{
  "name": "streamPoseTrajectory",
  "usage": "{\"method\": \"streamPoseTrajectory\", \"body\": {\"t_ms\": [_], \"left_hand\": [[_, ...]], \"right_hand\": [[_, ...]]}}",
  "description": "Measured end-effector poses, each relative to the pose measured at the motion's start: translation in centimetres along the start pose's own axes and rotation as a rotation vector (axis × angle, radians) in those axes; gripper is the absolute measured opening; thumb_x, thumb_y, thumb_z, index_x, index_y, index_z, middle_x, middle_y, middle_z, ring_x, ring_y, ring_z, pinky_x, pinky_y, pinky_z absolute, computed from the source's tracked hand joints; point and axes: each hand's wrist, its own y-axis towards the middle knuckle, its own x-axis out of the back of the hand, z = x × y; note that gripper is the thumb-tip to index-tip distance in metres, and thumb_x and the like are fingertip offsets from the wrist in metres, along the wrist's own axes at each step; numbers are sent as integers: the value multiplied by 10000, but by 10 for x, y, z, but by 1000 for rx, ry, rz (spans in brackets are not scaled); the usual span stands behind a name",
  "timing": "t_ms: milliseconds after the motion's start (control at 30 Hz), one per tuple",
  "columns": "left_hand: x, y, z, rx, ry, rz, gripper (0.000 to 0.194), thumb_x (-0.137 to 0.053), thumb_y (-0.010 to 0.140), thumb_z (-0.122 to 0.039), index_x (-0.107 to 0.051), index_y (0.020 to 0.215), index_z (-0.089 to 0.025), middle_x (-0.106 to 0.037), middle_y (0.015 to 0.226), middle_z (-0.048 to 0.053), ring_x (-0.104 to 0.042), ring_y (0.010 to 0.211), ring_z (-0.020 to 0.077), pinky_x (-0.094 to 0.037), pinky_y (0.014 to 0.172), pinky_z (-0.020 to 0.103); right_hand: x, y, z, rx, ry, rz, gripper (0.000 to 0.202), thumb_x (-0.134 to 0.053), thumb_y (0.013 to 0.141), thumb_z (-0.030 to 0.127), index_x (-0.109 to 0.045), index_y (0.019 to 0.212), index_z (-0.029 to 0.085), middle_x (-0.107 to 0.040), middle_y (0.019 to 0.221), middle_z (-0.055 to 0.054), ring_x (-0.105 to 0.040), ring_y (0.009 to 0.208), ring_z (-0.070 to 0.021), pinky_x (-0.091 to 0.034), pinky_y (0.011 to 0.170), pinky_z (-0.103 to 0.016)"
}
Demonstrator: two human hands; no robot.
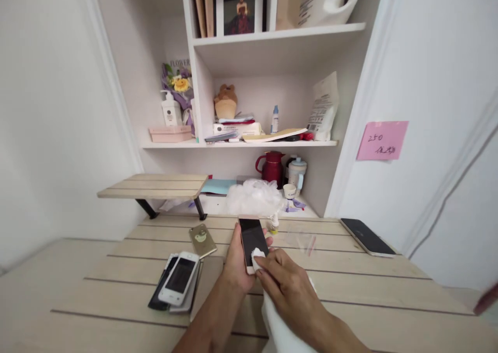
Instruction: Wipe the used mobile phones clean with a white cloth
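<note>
My left hand is wrapped round a pink-gold smartphone with a dark screen, held face up above the table. Between the fingertips of my right hand is a wad of white tissue, pressed on the lower part of the screen. Just behind the phone stands a small dropper bottle. Left of my left hand lie a gold phone and a pile of phones with a white smartphone on top. White material hangs beneath my right hand, partly hidden.
A large dark-screened phone lies at the table's right edge. A clear zip bag is right of the bottle. A small raised wooden stand is at the back left. Behind the slatted table are crumpled clear plastic and a red jug.
</note>
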Motion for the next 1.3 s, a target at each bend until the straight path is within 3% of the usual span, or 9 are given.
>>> {"method": "streamPoseTrajectory", "body": {"t_ms": [133, 267, 367, 567, 767, 967, 1167, 1300], "left_hand": [[34, 4, 27, 63, -51, -52, 387, -562, 873, -501, -655, 917, -128, -722, 810, 84, -699, 733, 220, -543, 652, 306], [46, 2, 36, 107, -68, -1, 336, -591, 846, -448, -656, 820, -120, -720, 769, 104, -692, 700, 229, -537, 671, 320], [49, 2, 35, 138, -64, 40, 409, -554, 856, -471, -678, 832, -82, -729, 782, 151, -684, 680, 240, -535, 656, 335], [52, 6, 40, 148, -89, 55, 349, -551, 871, -441, -687, 854, -120, -741, 768, 98, -686, 685, 210, -522, 637, 293], [51, 7, 43, 214, -109, 53, 419, -627, 842, -472, -690, 893, -61, -741, 796, 130, -692, 703, 212, -536, 680, 309], [53, 14, 44, 186, -171, 52, 404, -618, 849, -510, -673, 1003, -140, -738, 884, 70, -692, 731, 185, -524, 645, 289], [57, 15, 44, 194, -119, 37, 514, -650, 805, -545, -666, 1045, -90, -742, 974, 138, -713, 772, 260, -548, 676, 371], [55, 15, 38, 134, -114, 70, 423, -650, 820, -498, -684, 962, -101, -752, 880, 107, -708, 740, 219, -533, 675, 299]], "right_hand": [[-17, -30, -12, -98, 28, 57, 229, -503, 962, 180, -691, 1075, 245, -577, 859, -45, -636, 750, -185, -535, 676, -311], [-22, -49, -11, -110, 60, 18, 225, -499, 966, 184, -690, 1079, 223, -588, 851, -49, -639, 754, -179, -534, 680, -299], [-19, -54, -15, -102, 40, 30, 243, -489, 973, 198, -683, 1116, 231, -596, 862, -50, -639, 746, -174, -531, 668, -289], [-11, -53, -23, -184, -17, -64, 194, -517, 965, 233, -705, 1008, 212, -636, 852, -64, -660, 751, -195, -555, 683, -309], [-25, -56, 0, -65, 12, 159, 269, -504, 953, 186, -668, 1161, 234, -638, 919, -64, -672, 751, -172, -578, 669, -278], [-22, -55, -28, -149, -76, -6, 227, -478, 969, 189, -670, 1090, 187, -643, 911, -92, -686, 812, -213, -583, 723, -329], [-36, -49, -13, -21, -74, 90, 237, -465, 976, 187, -678, 1079, 214, -639, 892, -65, -678, 750, -166, -582, 688, -267], [-37, -27, -30, -41, -132, 4, 235, -451, 990, 199, -681, 1038, 189, -628, 872, -76, -669, 741, -175, -583, 699, -292]]}}
